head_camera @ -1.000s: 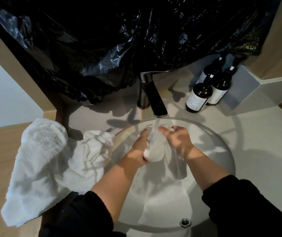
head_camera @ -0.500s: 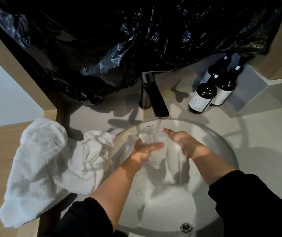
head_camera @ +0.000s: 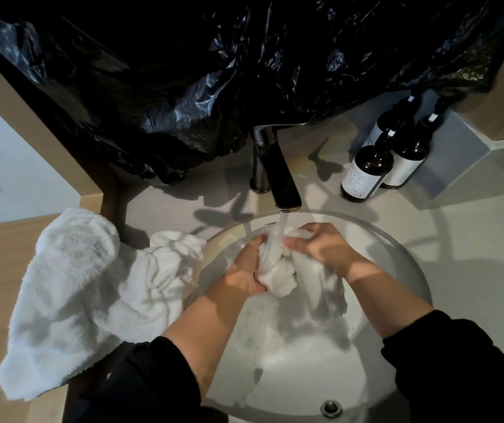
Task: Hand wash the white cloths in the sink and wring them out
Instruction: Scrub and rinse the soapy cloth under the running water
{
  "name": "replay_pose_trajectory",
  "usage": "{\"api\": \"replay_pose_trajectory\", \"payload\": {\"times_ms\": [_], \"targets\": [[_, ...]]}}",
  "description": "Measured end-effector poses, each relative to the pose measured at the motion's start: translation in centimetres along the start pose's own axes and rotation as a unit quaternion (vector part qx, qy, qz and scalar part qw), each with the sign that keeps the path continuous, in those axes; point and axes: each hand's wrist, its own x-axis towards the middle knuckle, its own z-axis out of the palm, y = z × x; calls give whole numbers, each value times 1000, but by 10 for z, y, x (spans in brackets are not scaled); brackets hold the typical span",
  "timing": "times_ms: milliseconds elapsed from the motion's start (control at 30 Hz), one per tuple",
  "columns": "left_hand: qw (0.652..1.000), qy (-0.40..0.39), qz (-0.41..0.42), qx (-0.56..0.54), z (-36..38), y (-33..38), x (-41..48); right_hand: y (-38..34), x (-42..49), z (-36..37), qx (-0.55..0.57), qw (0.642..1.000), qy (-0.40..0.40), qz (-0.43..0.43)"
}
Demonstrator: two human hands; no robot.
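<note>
- Head view: left hand (head_camera: pixel 242 271) and right hand (head_camera: pixel 324 250) both curl their fingers round a bunched white cloth (head_camera: pixel 275 277) under the running tap (head_camera: pixel 282 181), above the sink (head_camera: pixel 405 270).
- Washing looks midway. Heaped cloths (head_camera: pixel 76 300) wait on the surface (head_camera: pixel 165 219) at left, and no wringing is done yet.

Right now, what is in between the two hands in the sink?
In the head view, a bunched white cloth sits between the left hand and the right hand; both grip it, and water from the tap runs onto it.
</note>
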Motion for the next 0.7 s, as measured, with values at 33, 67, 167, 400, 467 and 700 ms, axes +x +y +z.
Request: {"api": "replay_pose_trajectory", "payload": {"times_ms": [33,67,167,400,467,700], "targets": [[1000,1,-4,28,-3,0,-3,0,2,-3,39,999,7,26],[999,4,6,50,-8,-2,-5,0,3,-5,64,997,8,39],[989,-67,88,96,-20,-15,-8,-8,5,-3,39,998,-22,52],[991,51,122,-3,-12,-22,4,-17,2,2,-41,997,-44,39],[989,62,132,-16,-12,-20,-3,-6,-1,-4,114,986,-75,92],[981,27,165,-96,-1,-10,-30,56,-10,9,440,861,-101,236]]}}
